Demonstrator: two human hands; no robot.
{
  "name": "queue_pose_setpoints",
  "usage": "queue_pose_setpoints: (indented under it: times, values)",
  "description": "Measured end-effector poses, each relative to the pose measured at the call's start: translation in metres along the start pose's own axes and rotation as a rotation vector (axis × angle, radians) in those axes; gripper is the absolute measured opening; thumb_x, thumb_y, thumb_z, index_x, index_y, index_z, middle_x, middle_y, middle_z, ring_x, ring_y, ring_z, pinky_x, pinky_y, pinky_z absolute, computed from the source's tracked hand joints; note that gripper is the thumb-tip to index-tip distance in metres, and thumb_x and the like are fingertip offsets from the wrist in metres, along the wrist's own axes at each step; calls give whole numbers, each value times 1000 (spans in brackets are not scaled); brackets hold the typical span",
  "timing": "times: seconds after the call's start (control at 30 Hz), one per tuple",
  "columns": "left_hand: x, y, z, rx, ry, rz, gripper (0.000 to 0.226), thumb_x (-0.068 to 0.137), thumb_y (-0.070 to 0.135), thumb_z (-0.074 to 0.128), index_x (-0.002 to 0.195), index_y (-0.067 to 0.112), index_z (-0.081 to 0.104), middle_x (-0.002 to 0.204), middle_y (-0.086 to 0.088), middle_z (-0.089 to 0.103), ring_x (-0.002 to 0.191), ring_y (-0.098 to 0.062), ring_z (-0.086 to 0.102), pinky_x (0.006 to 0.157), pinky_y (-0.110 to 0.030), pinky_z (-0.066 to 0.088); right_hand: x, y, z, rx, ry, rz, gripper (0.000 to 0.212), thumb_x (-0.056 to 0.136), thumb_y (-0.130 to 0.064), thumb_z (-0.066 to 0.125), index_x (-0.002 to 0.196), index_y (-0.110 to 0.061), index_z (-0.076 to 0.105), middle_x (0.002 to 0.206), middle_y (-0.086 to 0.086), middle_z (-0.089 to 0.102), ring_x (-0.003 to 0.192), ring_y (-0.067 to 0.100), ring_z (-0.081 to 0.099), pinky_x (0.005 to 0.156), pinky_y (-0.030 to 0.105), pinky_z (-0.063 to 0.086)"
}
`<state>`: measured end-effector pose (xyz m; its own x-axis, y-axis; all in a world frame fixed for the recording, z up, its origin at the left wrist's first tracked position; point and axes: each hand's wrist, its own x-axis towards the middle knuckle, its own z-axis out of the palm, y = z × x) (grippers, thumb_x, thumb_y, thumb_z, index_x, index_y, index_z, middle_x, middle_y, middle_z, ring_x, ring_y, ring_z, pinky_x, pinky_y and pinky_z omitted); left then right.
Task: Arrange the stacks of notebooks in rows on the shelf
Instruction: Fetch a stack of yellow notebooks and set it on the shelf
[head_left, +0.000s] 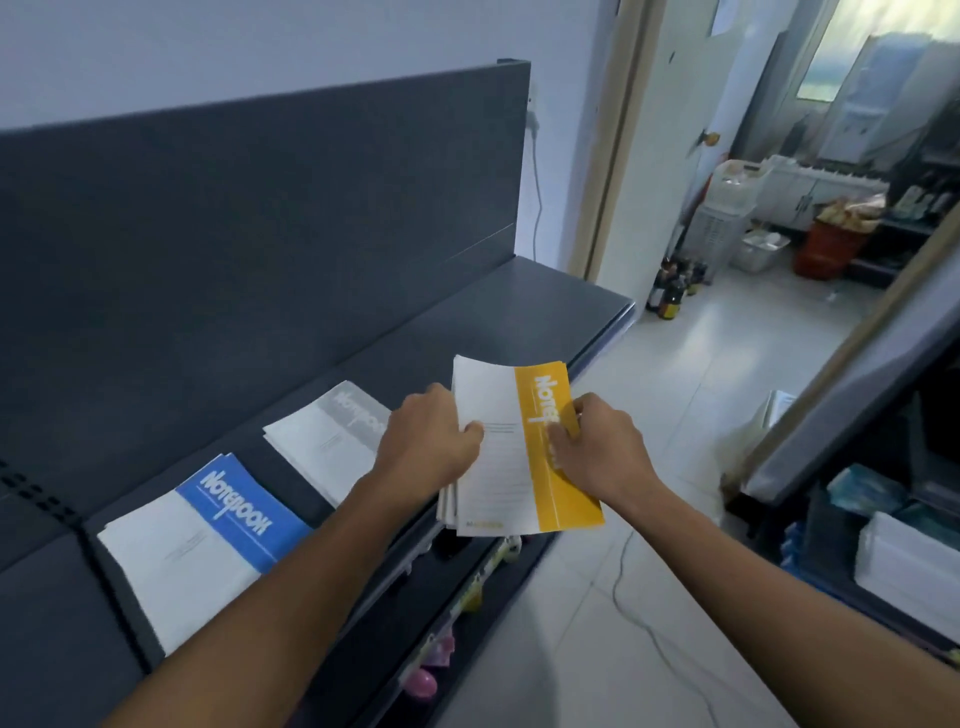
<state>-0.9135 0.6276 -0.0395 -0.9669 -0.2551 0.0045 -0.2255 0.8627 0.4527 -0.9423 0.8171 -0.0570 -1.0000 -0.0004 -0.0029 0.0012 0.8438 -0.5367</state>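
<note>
Yellow notebook stack (563, 499) gripped by left hand (431, 434) and right hand (605, 444) over shelf (545, 304) edge.

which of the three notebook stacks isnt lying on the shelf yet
The yellow-banded stack, gripped by the left hand and right hand at the shelf front edge. The blue-banded stack and grey-banded stack lie flat on it.

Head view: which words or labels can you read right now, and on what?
"NOTEBOOK": blue band of the blue notebook stack, on the shelf.
"NOTEBOOK": grey band of the grey notebook stack, faint.
"NOTE": yellow band of the yellow notebook stack; the right hand covers the rest.
Small print on all three covers: too blurred to read.
</note>
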Motion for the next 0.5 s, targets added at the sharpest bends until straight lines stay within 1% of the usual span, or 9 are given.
queue_pose_setpoints:
  times: [0.03, 0.07, 0.17, 0.23, 0.3, 0.33, 0.43, 0.5]
  values:
    - [5, 8, 5, -8, 6, -13, 33, 91, 43, 64, 98, 14, 49, 83, 3, 51, 74, -18, 51, 55, -29, 36, 11, 8, -4, 5, -8, -2, 26, 95, -35, 52, 108, -13, 56, 103, 8, 67, 90, 30, 62, 73, 39, 52]
    - [11, 16, 9, -16, 14, -31, 33, 90, 43, 65, 98, 14, 51, 84, 3, 52, 75, -18, 53, 55, -29, 36, 22, 15, -7, 15, -17, -4, 25, 94, -34, 52, 107, -13, 57, 101, 8, 66, 88, 30, 62, 72, 38, 51]
    - [23, 33, 20, -25, 33, -93, 34, 90, 42, 64, 101, 12, 53, 93, -3, 59, 85, -25, 58, 63, -34, 42, 51, 26, -12, 13, -56, -36, 24, 93, -32, 51, 108, -15, 57, 99, 6, 65, 84, 27, 61, 70, 37, 50]
    - [32, 39, 26, -29, 54, -130, 33, 90, 40, 64, 99, 11, 52, 92, -3, 58, 84, -26, 57, 61, -34, 41, 68, 28, -11, 12, -84, -59, 23, 93, -34, 51, 107, -17, 55, 98, 4, 63, 83, 26, 60, 74, 40, 51]
    - [43, 41, 30, -29, 71, -167, 32, 91, 39, 63, 97, 11, 51, 89, -2, 56, 81, -23, 56, 57, -32, 38, 87, 27, -8, 15, -113, -74, 21, 92, -37, 51, 104, -20, 53, 95, 0, 62, 83, 25, 61, 81, 46, 54]
    - [49, 40, 32, -27, 76, -179, 31, 91, 39, 63, 95, 11, 50, 88, -2, 56, 78, -22, 55, 55, -31, 36, 97, 25, -6, 14, -127, -87, 20, 92, -38, 50, 103, -21, 53, 93, -1, 61, 82, 25, 61, 82, 48, 54]
    - [70, 33, 37, -32, 82, -225, 31, 91, 39, 62, 86, 12, 46, 82, -1, 56, 68, -16, 51, 49, -29, 32, 127, 18, 3, 12, -159, -142, 19, 93, -38, 50, 103, -21, 52, 93, -2, 61, 80, 21, 61, 77, 45, 56]
    - [87, 25, 42, -35, 95, -272, 31, 91, 40, 62, 86, 13, 46, 81, 0, 56, 67, -14, 51, 47, -28, 32, 147, 12, 12, 18, -181, -181, 19, 95, -39, 51, 104, -23, 51, 93, -4, 60, 78, 18, 60, 69, 39, 54]
